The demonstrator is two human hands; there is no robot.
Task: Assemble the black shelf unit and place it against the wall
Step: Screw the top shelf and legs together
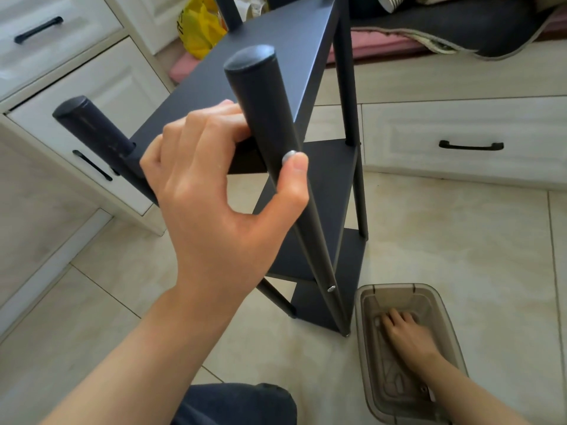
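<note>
left hand (pixel 214 185) grips black shelf unit (pixel 331 176)
fingers (pixel 208 121) curl over its top board (pixel 276 38), thumb (pixel 291 182) by a screw (pixel 289 155); at 5 o'clock right hand (pixel 405 332) in plastic bin (pixel 449 332), grip unclear.

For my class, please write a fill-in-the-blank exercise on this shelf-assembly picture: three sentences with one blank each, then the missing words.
1. The left hand grips a pole of the shelf unit, whose colour is ____.
2. The right hand reaches into a plastic box that stands on the ____.
3. The colour of the bag behind the shelf unit is ____.

Missing words: black; floor; yellow.
</note>
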